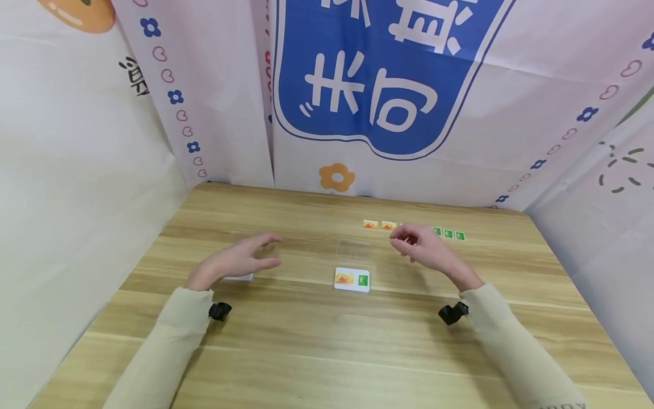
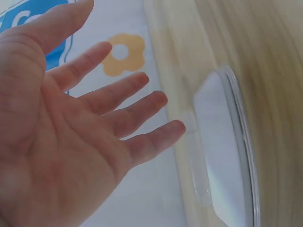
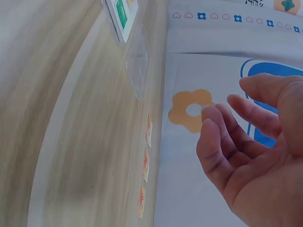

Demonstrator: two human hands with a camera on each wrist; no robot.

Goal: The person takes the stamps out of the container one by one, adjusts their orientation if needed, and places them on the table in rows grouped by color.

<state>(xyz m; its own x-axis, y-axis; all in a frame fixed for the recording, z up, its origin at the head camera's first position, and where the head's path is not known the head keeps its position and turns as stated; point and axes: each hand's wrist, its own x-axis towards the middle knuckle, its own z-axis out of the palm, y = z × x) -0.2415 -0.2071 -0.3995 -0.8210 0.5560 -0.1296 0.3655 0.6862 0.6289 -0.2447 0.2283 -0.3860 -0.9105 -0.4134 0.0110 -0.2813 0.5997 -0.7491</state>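
Observation:
My left hand (image 1: 242,258) hovers above the left part of the table, thumb and fingers apart, with nothing in its grasp. Partly behind it lies a white stack of cards (image 1: 240,277); the left wrist view shows the stack's side (image 2: 222,146). Over the table on the right is my right hand (image 1: 426,247), fingers loosely bent and holding nothing. Between the hands lies a white card stack (image 1: 360,272) whose top bears an orange sticker (image 1: 344,279) and a green sticker (image 1: 363,280). A clear plastic piece (image 1: 353,250) lies just behind it.
Along the back right runs a row of small orange stickers (image 1: 370,224) and green stickers (image 1: 448,233), partly hidden by the right hand. Another clear piece (image 2: 198,163) lies beside the left stack. A printed curtain (image 1: 230,113) hangs behind the wooden table (image 1: 327,346).

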